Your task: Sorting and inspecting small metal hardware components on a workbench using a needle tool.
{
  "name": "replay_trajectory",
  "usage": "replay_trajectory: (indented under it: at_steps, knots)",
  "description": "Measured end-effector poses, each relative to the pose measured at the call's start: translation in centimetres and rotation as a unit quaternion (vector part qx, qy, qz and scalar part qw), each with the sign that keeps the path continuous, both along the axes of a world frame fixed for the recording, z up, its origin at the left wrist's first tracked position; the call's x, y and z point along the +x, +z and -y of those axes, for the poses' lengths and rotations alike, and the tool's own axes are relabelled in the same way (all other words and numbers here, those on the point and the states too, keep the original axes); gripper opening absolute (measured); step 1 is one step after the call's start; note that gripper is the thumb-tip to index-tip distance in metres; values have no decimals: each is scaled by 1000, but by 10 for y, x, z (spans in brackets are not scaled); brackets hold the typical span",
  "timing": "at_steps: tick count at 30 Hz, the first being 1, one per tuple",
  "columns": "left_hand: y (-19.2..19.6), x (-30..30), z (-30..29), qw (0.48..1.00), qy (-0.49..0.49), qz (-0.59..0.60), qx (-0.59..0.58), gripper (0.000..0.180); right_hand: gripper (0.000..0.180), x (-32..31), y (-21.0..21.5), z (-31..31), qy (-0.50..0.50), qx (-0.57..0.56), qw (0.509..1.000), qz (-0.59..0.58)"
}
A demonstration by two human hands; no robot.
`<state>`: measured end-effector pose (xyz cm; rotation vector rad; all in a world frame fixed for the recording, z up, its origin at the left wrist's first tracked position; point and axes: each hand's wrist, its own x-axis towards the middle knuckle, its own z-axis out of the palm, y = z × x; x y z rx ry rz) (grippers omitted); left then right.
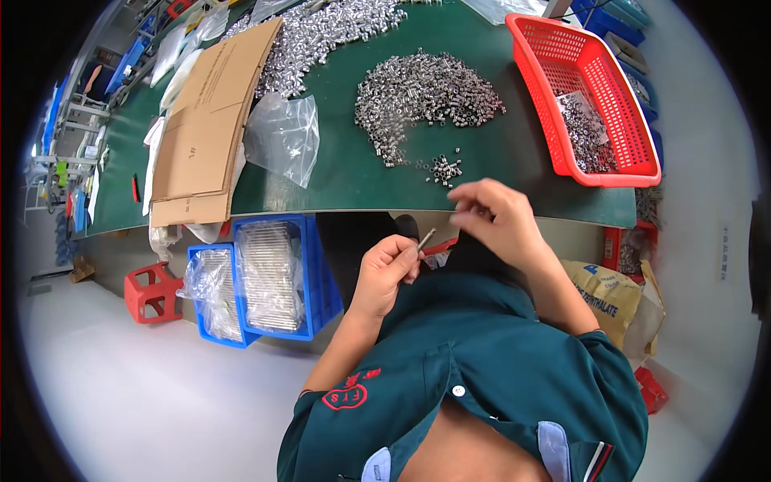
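Observation:
My left hand [389,271] is closed in a pinch around a thin metal rod [426,239], in front of the table's near edge. The rod's upper end sticks out past the fingertips, tilted up to the right. To its right, my right hand [504,218] hovers by the table edge with fingers curled in and slightly blurred; anything between them is too small to make out. Just beyond that hand lies a small cluster of short metal sleeves [444,170]. Behind it spreads a larger heap of the same sleeves [430,92] on the green table [337,181].
A red perforated basket [590,178] with small metal parts stands at the right. Shiny parts [321,36] cover the back; flattened cardboard [210,120] and a clear plastic bag [283,138] lie left. Below are blue crates [320,277], a red stool [151,293] and a yellow sack [602,297].

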<state>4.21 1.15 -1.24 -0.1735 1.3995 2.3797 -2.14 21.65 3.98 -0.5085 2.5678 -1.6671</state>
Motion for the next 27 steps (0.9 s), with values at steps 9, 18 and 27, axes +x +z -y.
replay_trajectory:
  at_steps: [9,18,27]
  knots:
    - [-6,2,7,999,38,7,6,13,13,-19,-31,16,-109,183,955,-206]
    - [-6,-1,9,998,39,-17,-46,13,9,-11,-16,10,-60,58,994,-72]
    - [4,-2,0,988,-11,-48,-147,12,10,5,-11,6,68,-67,991,89]
